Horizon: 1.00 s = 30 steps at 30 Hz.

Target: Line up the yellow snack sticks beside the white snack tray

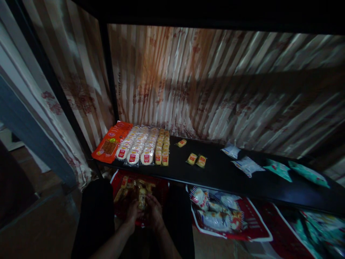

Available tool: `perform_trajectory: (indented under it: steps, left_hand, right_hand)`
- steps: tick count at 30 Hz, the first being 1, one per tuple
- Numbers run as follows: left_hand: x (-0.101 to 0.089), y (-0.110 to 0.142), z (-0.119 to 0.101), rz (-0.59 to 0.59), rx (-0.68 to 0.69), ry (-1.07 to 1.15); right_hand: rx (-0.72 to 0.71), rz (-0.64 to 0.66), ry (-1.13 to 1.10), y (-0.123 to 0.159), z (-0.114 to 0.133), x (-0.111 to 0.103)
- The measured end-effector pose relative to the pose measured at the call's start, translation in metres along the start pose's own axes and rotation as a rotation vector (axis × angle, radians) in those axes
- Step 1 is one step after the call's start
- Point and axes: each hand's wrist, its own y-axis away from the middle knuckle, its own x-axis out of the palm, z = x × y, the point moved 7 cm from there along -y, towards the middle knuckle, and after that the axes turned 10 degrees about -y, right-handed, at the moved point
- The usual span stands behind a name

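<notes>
Basically, left hand (133, 213) and right hand (154, 208) are gripping a yellow snack packet (142, 198) from both sides over the red basket (159, 186), probably keeping it steady. On the black shelf (210, 177), round white packets (147, 157) are overlapping in rows, likely saving space.

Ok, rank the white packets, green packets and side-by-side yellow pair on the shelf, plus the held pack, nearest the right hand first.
1. Held pack: at the right hand, on its left.
2. Yellow pair: mid-shelf, ahead and right.
3. White packets: farther right.
4. Green packets: farthest right.
</notes>
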Motion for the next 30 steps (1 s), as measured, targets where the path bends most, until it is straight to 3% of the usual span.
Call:
perform_trajectory:
  steps: [22,30]
  left_hand:
    - [-0.004,0.005,0.006,0.010,-0.069,0.113]
    - [0.002,0.004,-0.005,-0.019,0.070,-0.013]
  right_hand:
    - [0.027,0.028,0.038,-0.007,-0.008,-0.002]
    - [-0.054,0.026,0.147,-0.003,0.000,0.000]
